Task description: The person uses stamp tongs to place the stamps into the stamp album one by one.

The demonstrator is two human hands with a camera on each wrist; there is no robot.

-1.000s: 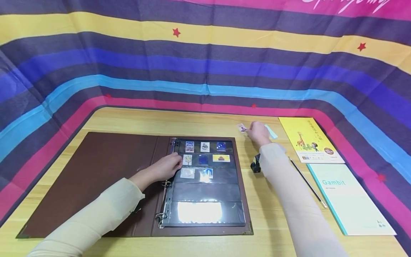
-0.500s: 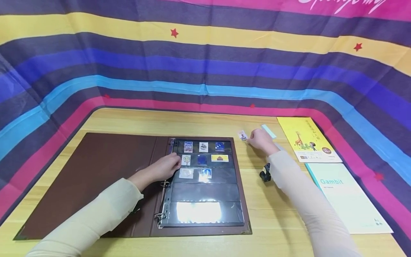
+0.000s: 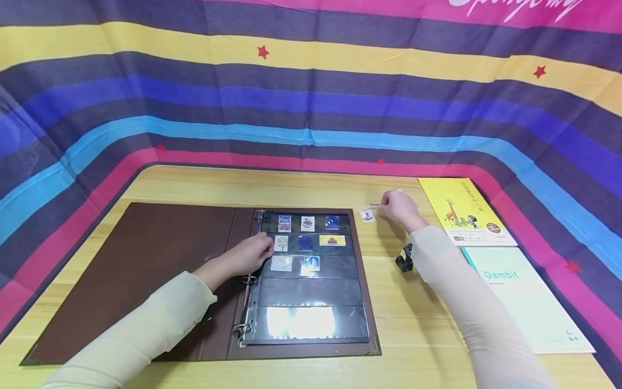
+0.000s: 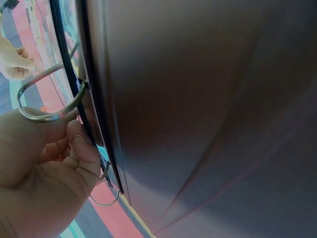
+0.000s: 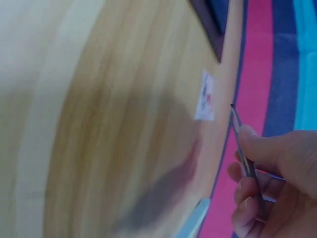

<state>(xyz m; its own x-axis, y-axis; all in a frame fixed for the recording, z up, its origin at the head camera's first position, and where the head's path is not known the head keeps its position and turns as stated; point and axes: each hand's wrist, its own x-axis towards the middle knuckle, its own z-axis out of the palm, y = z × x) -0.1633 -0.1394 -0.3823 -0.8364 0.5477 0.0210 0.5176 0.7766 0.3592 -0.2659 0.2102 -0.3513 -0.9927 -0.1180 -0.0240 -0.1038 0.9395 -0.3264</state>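
Note:
In the head view my right hand [image 3: 400, 209] is above the table, right of the album. It pinches metal tweezers [image 5: 240, 141], whose tips point away from my fingers with nothing between them in the right wrist view. A small white stamp with a coloured figure [image 3: 367, 214] lies on the wood just below the tweezers. My left hand [image 3: 250, 252] pinches the ring-side edge of the black stamp page [image 3: 311, 292], fingers curled beside a metal ring [image 4: 42, 118]. Several stamps sit in the page's upper three rows. The brown album [image 3: 146, 281] lies wide open.
A yellow booklet [image 3: 459, 208] and a white Gambit notebook [image 3: 525, 302] lie at the right. Behind my right hand is a pale green strip [image 5: 194, 219], mostly hidden in the head view. A striped cloth [image 3: 311, 108] hangs behind the table.
The stamp has moved nearer to me and now lies flat, apart from the tweezers. My right hand has shifted slightly right and nearer, covering the green strip. The left hand stays put.

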